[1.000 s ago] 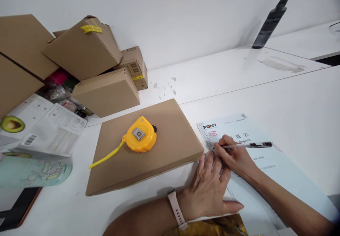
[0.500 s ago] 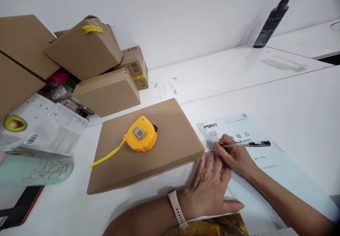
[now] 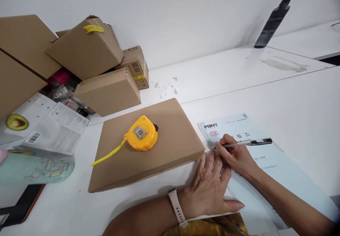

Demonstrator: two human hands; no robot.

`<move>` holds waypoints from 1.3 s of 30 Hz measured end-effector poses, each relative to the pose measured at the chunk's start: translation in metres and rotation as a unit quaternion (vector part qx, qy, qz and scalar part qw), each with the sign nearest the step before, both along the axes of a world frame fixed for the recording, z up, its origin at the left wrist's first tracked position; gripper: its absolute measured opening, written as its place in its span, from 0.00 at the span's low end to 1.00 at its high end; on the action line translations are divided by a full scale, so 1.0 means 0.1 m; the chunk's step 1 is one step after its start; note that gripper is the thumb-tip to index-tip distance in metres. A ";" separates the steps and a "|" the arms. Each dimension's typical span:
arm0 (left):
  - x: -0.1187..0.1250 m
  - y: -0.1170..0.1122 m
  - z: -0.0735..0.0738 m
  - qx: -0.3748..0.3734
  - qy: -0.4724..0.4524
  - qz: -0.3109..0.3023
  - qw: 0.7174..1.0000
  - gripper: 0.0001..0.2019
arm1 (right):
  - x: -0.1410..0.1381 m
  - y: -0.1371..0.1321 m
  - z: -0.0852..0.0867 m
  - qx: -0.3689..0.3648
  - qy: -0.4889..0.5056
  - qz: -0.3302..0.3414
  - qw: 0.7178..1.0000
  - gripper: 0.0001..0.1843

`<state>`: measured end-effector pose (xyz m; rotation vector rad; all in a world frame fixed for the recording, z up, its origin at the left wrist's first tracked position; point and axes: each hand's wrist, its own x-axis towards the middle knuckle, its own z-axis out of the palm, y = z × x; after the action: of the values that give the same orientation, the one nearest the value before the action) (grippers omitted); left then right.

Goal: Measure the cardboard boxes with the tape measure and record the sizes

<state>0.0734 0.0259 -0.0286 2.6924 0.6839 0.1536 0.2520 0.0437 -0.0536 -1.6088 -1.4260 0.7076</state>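
Right hand (image 3: 236,156) curled in, pinching a slim, clear-barrelled pen (image 3: 261,142), dark-ended, slanting over a pale blue booklet (image 3: 292,168) with red and black print! Left hand (image 3: 209,188) palm-down, fingers loosely spread, nothing visibly held, above the white tabletop (image 3: 265,99).

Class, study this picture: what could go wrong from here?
The right hand's pen points near the booklet's edge, close to the left hand; a slip might mark the fingers.
The left hand also lies by the flat cardboard box's corner; a nudge could shift the tape measure on top.
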 end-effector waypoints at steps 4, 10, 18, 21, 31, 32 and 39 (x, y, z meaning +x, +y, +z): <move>0.00 0.01 0.01 -0.012 -0.006 0.001 1.000 0.45 | 0.01 -0.01 0.00 -0.007 -0.001 -0.008 1.000 0.17; -0.01 0.01 0.03 -0.013 -0.008 -0.005 1.000 0.45 | 0.00 0.00 0.03 -0.004 -0.011 -0.006 1.000 0.19; -0.01 0.01 0.03 -0.010 -0.006 -0.004 1.000 0.45 | 0.00 0.00 0.00 0.004 -0.013 0.001 1.000 0.17; -0.01 0.02 0.02 -0.013 -0.006 -0.002 1.000 0.45 | 0.00 0.00 0.01 0.007 -0.009 0.005 1.000 0.17; -0.01 0.02 0.03 -0.007 0.003 -0.003 1.000 0.45 | 0.00 0.00 0.02 0.003 -0.017 -0.003 1.000 0.16; -0.01 0.02 0.04 -0.007 0.003 -0.004 1.000 0.45 | 0.00 -0.01 0.02 0.001 -0.015 -0.003 1.000 0.16; -0.01 0.01 0.04 -0.009 0.006 -0.009 1.000 0.45 | 0.01 0.01 -0.02 0.003 -0.021 -0.009 1.000 0.15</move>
<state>0.0724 0.0267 -0.0245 2.6840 0.6606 0.1268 0.2529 0.0443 -0.0552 -1.6374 -1.4404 0.6626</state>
